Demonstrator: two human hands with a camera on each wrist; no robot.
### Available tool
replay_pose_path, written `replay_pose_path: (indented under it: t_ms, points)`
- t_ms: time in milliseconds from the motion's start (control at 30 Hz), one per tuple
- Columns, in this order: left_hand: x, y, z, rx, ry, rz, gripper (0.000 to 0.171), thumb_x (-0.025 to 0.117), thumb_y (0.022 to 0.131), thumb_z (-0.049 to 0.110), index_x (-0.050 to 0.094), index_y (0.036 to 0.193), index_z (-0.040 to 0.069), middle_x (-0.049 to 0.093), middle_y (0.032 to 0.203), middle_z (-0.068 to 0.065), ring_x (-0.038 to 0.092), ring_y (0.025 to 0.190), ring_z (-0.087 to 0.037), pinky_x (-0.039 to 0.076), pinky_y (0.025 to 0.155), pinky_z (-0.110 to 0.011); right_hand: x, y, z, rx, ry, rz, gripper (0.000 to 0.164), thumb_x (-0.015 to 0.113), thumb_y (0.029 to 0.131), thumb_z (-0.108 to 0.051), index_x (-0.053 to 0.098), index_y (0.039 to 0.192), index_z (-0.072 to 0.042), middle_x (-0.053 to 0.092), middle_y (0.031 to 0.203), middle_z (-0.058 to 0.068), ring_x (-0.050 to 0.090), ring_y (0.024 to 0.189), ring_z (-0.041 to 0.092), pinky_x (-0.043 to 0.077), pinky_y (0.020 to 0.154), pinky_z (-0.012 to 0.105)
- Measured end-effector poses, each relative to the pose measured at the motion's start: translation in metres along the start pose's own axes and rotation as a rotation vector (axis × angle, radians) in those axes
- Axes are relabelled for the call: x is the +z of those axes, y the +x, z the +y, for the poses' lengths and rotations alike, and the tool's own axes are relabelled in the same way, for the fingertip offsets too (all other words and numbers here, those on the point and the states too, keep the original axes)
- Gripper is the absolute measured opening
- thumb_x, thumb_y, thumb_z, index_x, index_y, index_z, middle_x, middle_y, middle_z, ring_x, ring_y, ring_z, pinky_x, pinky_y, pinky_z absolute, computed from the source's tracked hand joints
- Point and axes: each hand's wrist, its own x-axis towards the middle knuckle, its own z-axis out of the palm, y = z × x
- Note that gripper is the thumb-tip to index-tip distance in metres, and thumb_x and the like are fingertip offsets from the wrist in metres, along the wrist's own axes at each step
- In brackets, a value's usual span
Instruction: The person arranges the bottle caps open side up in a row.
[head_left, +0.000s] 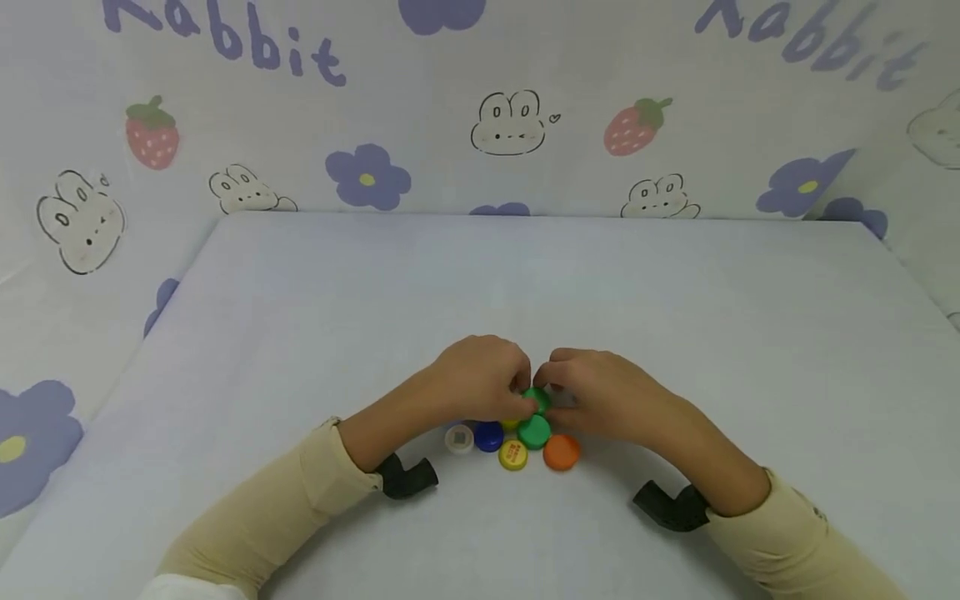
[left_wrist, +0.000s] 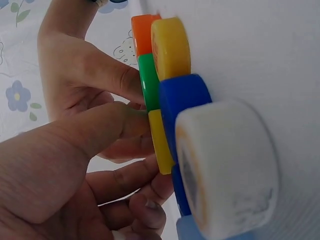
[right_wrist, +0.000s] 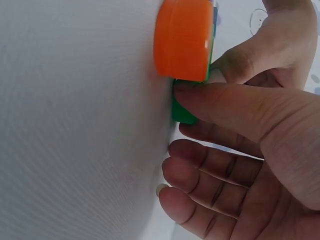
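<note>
Bottle caps lie in a tight cluster on the white table. At its far edge is a green bottle cap [head_left: 536, 401]; the left hand [head_left: 486, 379] and right hand [head_left: 611, 392] both pinch it between thumb and fingers. In the right wrist view, the right thumb [right_wrist: 215, 100] presses against the green cap's side. Nearer are a second green cap [head_left: 534, 432], an orange cap [head_left: 562, 452], a yellow cap with red print [head_left: 513, 455], a blue cap [head_left: 489, 437] and a white cap [head_left: 459, 439]. The left hand partly hides another yellow cap [head_left: 510, 424].
The white tabletop [head_left: 525, 533] extends around the caps. Behind it hangs a printed cloth [head_left: 435, 100] with rabbits, strawberries and purple flowers. Black curved pieces [head_left: 408, 479] sit by both sleeves. In the left wrist view, a light-blue cap [left_wrist: 187, 227] shows beside the white one.
</note>
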Motion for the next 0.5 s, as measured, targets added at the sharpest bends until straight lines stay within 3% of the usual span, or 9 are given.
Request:
replay_pose_path:
  t_ms: [300, 500]
  points:
    - [0.0023, -0.0032, 0.0009, 0.001, -0.026, 0.015, 0.015, 0.073, 0.092, 0.022, 0.073, 0.082, 0.011, 0.058, 0.063, 0.007, 0.050, 0.057, -0.007, 0.035, 0.050, -0.021, 0.0011, 0.0034, 0.0008, -0.007, -0.014, -0.027, 0.016, 0.081, 0.088, -0.012, 0.074, 0.101, -0.008, 0.056, 0.083, -0.005, 0.051, 0.072, 0.008, 0.047, 0.066, 0.025]
    - [0.0010, -0.0019, 0.0008, 0.011, -0.079, 0.007, 0.016, 0.071, 0.093, 0.024, 0.074, 0.086, 0.011, 0.065, 0.071, 0.006, 0.057, 0.063, -0.009, 0.045, 0.057, -0.022, -0.0005, 0.0015, 0.0037, 0.016, -0.011, -0.028, 0.016, 0.082, 0.088, -0.014, 0.074, 0.100, -0.008, 0.058, 0.084, -0.005, 0.054, 0.074, 0.008, 0.049, 0.068, 0.025]
